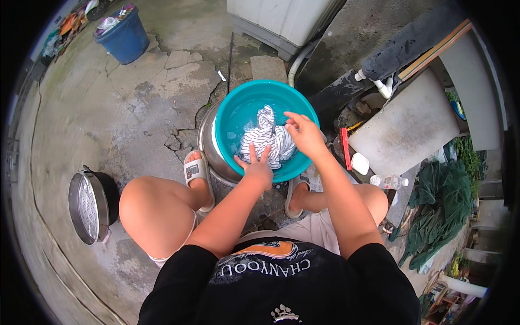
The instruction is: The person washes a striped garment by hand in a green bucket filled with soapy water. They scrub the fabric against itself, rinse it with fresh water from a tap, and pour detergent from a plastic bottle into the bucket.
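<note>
Before me stands a teal plastic basin (229,106) with water in it. A bunched, twisted cloth (266,140) with white and dark stripes lies in the water. My left hand (256,167) is over the near side of the basin, fingers spread against the cloth's near edge; whether they press on it I cannot tell. Above the right side of the basin hovers my right hand (304,134), fingers apart and slightly curled, holding nothing. A shiny metal basin (213,150) shows beneath the teal one at its left.
To the right lie a red brush (345,149), a white soap dish or lid (360,163) and a clear plastic bottle (388,181). A metal steamer pot (89,207) tilts at left. A blue bucket (124,38) stands farther off. Green netting (440,203) heaps at right.
</note>
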A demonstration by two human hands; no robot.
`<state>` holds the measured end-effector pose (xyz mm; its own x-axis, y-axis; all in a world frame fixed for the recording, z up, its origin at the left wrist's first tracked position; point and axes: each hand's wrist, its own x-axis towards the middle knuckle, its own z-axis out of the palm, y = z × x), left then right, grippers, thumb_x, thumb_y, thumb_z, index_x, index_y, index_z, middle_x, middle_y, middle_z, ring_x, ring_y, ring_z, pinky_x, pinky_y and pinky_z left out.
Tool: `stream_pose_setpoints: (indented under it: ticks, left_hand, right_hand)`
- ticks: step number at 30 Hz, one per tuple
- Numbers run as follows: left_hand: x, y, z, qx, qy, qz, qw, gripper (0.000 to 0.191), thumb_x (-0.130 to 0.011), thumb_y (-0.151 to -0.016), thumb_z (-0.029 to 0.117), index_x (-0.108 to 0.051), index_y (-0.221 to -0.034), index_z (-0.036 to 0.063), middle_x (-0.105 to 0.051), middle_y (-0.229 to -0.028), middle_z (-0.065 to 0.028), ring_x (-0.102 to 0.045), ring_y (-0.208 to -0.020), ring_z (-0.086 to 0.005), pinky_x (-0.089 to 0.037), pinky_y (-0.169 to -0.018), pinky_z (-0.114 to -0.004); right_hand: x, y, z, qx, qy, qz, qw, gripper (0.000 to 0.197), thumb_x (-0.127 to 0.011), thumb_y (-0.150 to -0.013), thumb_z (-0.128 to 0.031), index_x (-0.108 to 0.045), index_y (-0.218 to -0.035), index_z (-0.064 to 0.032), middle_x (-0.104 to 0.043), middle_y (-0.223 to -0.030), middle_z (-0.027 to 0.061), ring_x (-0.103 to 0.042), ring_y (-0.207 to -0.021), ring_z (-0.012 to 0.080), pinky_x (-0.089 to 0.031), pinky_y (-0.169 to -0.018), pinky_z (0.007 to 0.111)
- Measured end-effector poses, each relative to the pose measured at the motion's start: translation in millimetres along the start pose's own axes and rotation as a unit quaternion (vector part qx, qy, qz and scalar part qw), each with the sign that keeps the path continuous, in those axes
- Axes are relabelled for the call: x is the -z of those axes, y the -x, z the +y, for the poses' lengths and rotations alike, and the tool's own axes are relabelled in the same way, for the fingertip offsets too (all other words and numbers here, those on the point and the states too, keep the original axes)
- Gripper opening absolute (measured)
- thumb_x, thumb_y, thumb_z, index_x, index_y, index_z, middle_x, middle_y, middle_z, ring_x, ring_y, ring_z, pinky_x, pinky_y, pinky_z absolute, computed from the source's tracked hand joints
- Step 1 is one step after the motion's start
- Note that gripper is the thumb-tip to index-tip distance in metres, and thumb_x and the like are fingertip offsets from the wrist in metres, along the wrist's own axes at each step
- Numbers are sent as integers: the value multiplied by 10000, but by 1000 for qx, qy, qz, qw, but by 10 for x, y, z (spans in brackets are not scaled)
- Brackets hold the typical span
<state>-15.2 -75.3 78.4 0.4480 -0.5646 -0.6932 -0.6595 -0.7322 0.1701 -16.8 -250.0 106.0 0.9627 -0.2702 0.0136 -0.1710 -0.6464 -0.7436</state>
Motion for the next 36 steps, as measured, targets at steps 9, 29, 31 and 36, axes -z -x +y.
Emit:
stream_pose_setpoints:
  ticks: [9,29,31,36]
  left_hand:
    - [128,-34,-563,5,103,-40,994,715,-818,-704,447,-642,-1192,-44,-54,-1640,-144,-60,-1442,-559,-211,-1117,-684]
    - [169,-1261,-840,50,111,12,993,862,-697,-788,520,-430,-1436,18,-609,-1312,-181,-613,-1177,-330,-459,-1029,-441]
    - [97,-1262,-950,73,123,2,990,984,-731,-771,501,-277,-1505,27,-588,-1329,-200,-631,-1139,-343,-460,-1027,-432]
    - [72,-963,-1002,63,121,181,974,1095,-807,-724,398,-153,-1533,56,-390,-1494,-205,-462,-1329,-349,-407,-1066,-478]
  right_hand:
    - [-1242,-13,424,-72,102,-186,974,632,-499,-953,-527,-349,-1513,-273,-221,-1584,232,-371,-1389,419,-347,-1123,459]
    - [-1641,-458,950,-61,61,-28,996,518,-442,-968,-378,-493,-1404,-104,-223,-1586,191,-356,-1388,376,-320,-1142,412]
    - [-1439,-567,682,-69,124,-133,981,506,-478,-961,-352,-501,-1401,-103,-219,-1588,195,-357,-1389,376,-326,-1138,413]
    - [-844,-546,329,-67,-54,-197,976,599,-708,-843,-278,-522,-1381,-91,-299,-1572,138,-317,-1432,312,-295,-1155,392]
